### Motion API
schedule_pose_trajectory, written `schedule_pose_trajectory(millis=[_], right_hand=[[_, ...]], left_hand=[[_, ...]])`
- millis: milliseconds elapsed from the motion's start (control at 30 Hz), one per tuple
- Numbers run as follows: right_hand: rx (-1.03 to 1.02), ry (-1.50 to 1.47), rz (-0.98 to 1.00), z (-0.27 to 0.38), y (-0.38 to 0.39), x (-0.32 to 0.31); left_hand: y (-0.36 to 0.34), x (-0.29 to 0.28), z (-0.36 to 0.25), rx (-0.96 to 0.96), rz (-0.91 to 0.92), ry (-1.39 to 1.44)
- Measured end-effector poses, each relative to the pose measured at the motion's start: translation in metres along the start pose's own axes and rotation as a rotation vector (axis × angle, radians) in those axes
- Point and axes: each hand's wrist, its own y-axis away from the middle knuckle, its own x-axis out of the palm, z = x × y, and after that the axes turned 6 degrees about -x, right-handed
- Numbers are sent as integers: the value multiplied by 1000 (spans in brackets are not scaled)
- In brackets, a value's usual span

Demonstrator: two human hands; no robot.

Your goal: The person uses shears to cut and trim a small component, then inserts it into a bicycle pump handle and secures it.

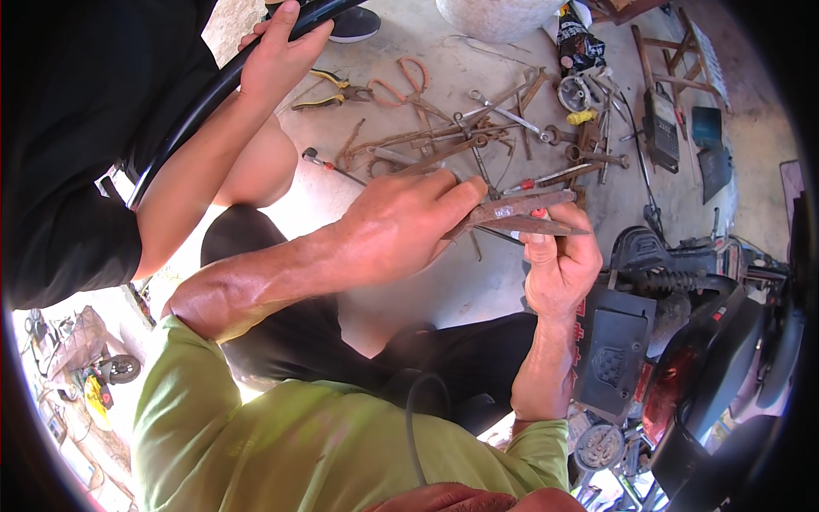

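Observation:
My left hand (pixel 401 226) grips the rusty handles of a pair of old metal shears (pixel 520 209), fingers closed around them. My right hand (pixel 559 264) pinches the pointed blades of the same shears from below, thumb up against the metal. The tool is held level above a concrete floor (pixel 409 51). Both forearms rise from green sleeves at the bottom of the view.
Several rusty wrenches, pliers (pixel 328 94), orange-handled scissors (pixel 405 81) and screwdrivers lie scattered on the floor beyond. Another person's hand (pixel 277 51) holds a black rubber tyre (pixel 213 94) at upper left. A motorcycle's rear (pixel 682 341) stands to the right, a wooden stool (pixel 674 51) far right.

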Motion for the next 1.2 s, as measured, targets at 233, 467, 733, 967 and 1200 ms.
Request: schedule_pose_trajectory(millis=[233,467,733,967,1200], right_hand=[[26,43,-5,4,-2,0],[-39,179,-24,-2,-2,-2],[10,95,-4,0,-1,-1],[20,-56,-38,-1,2,1],[-11,-37,-68,-5,2,3]], left_hand=[[1,3,0,-32,88,59],[-1,0,-5,-104,197,206],[-1,4,-3,-60,142,131],[1,-1,-5,-58,147,86],[2,-3,-5,-51,127,29]])
